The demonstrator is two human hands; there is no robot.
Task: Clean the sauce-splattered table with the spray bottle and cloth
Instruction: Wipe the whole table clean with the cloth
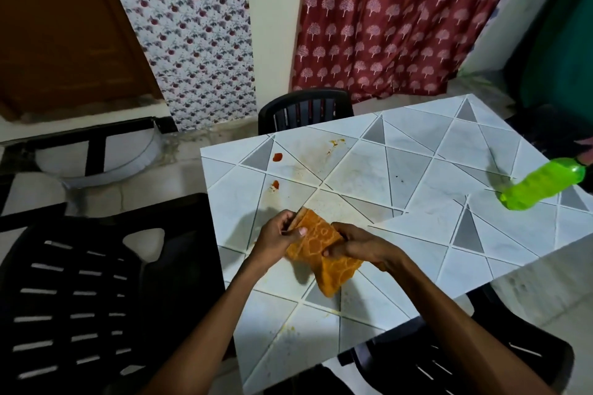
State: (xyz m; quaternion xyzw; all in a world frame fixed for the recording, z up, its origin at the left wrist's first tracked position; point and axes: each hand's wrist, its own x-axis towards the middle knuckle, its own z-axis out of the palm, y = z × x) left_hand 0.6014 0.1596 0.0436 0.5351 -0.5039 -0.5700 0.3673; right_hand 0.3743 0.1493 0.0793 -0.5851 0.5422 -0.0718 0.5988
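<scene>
The cloth (321, 250) is being gripped at opposite ends by the left hand (276, 237) and right hand (359, 245), fingers curled round it, just over the table (417, 170). It is seemingly being folded to turn a clean face outward. The bottle (542, 184) is lying well apart to the right, and the sauce spots (277, 157) are not yet wiped.

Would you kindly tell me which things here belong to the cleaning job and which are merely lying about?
Job: cloth, gripped by left hand and right hand; bottle; sauce spots; table.
Lying about: chairs; curtain; door.
</scene>
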